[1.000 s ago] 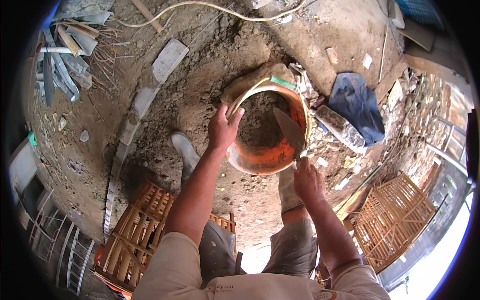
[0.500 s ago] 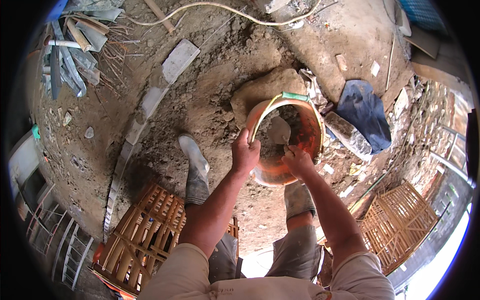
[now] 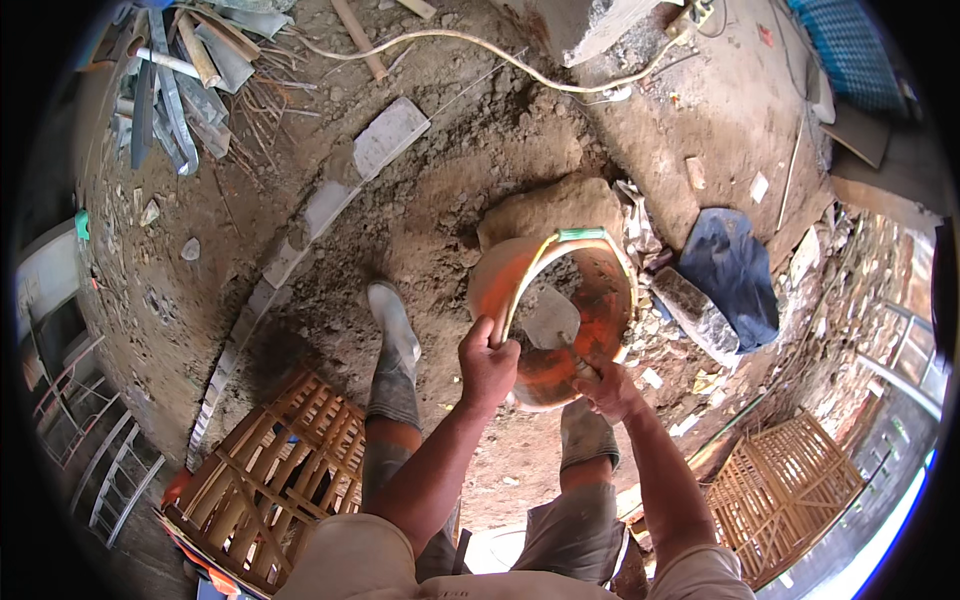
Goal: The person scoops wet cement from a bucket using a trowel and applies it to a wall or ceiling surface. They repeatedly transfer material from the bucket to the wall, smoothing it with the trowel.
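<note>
An orange bucket (image 3: pixel 607 308) stands tilted in front of me, its mouth turned toward me. Its pale wire handle has a green grip (image 3: pixel 581 235) lying at the far side of the rim. My left hand (image 3: pixel 488 368) is closed on the near left of the rim, around the lower end of the handle. In my right hand (image 3: pixel 612 392) is the handle of a trowel (image 3: pixel 551 320), its flat grey blade inside the bucket. Grey crumbly material (image 3: pixel 560 272) shows behind the blade. The bucket's underside is hidden.
A large stone (image 3: pixel 545 210) lies just behind the bucket. To the right are a concrete block (image 3: pixel 697 312) and dark blue cloth (image 3: pixel 735 260). Wooden slatted crates (image 3: pixel 290 470) flank my legs. A pale hose (image 3: pixel 480 52) crosses the far ground, near scrap metal (image 3: pixel 175 110).
The bucket sits lower in the view, tipped more toward me. My right hand has drawn back toward me with the trowel, and more of its blade and shank shows. My left hand keeps its hold.
</note>
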Tool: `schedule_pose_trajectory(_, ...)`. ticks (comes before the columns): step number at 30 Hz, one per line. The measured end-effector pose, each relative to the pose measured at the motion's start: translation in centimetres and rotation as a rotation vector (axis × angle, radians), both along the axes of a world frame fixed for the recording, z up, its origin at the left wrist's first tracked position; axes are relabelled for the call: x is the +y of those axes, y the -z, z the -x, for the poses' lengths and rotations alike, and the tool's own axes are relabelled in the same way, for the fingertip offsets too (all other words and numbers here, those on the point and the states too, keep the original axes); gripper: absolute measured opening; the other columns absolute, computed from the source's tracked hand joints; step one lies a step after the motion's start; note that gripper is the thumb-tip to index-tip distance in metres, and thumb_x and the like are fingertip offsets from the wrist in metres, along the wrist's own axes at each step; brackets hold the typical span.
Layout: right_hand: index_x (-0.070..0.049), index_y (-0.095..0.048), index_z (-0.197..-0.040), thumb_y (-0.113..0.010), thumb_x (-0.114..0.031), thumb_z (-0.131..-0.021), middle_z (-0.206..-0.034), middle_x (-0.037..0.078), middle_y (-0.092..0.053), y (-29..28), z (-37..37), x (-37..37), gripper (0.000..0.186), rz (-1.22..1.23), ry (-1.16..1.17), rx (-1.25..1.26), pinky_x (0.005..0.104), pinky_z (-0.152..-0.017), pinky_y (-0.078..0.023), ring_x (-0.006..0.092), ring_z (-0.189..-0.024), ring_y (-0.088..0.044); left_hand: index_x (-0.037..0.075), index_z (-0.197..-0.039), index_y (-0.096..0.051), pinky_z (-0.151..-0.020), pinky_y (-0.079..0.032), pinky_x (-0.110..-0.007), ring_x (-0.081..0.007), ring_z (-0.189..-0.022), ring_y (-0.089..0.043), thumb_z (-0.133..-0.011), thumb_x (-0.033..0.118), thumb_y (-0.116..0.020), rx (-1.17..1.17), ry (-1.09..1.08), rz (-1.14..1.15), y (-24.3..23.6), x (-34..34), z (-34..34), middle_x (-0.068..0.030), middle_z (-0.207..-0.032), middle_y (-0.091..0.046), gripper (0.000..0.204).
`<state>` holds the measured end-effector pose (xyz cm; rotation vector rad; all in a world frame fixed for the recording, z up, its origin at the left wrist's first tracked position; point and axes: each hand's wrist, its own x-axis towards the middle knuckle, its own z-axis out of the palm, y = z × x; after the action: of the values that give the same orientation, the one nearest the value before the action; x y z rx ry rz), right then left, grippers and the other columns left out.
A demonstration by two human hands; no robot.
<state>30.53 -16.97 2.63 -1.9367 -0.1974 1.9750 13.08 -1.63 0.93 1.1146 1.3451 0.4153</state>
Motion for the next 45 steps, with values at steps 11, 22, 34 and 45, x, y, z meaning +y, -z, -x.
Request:
schedule_pose_trajectory(11,-0.002,-0.057,-0.123,-0.070,-0.013,-0.083,-0.079,0.013,-0.064,-6.1,0.5,10.0,0.043,-0.390,-0.181,-0.287,0.0348,-0.065,-0.051,0.0231,-0.067,-0.063,0.008,-0.074,-0.044,-0.054,-0.029,-0.021,-0.0028,-0.063,-0.031,-0.072,-0.008,-0.052,0.084,-0.476,-0.070,-0.8,7.9,9.2,0.0067,-0.072,-0.036,0.018)
schedule_pose_trajectory(22,-0.015,-0.049,-0.138,-0.051,-0.026,-0.094,-0.133,0.012,-0.056,10.6,-1.5,28.3,0.045,-0.222,-0.547,-1.159,0.0455,-0.091,-0.051,0.0346,-0.111,-0.060,0.009,-0.070,-0.039,-0.054,-0.027,-0.023,-0.0048,-0.064,-0.028,-0.069,-0.005,-0.054,0.157,-0.557,-0.118,3.9,12.5,14.9,0.0058,-0.070,-0.031,0.020)
schedule_pose_trajectory(34,-0.007,-0.055,-0.128,-0.067,-0.022,-0.088,-0.103,0.020,-0.067,-3.3,5.3,18.7,0.044,-0.325,-0.639,-0.781,0.0463,-0.072,-0.054,0.0394,-0.087,-0.067,0.010,-0.069,-0.037,-0.051,-0.024,-0.024,-0.0043,-0.061,-0.025,-0.069,-0.009,-0.054,0.114,-0.496,-0.107,6.1,13.0,15.9,0.0072,-0.068,-0.030,0.025)
schedule_pose_trajectory(45,-0.004,-0.054,-0.118,-0.050,-0.014,-0.095,-0.098,0.019,-0.067,9.4,10.3,26.6,0.025,-0.160,-1.249,-0.733,0.0427,-0.069,-0.058,0.0338,-0.084,-0.071,0.008,-0.073,-0.041,-0.053,-0.027,-0.023,-0.0039,-0.065,-0.027,-0.072,-0.013,-0.053,0.122,-0.268,-0.135,7.7,11.5,15.2,0.0062,-0.073,-0.032,0.025)
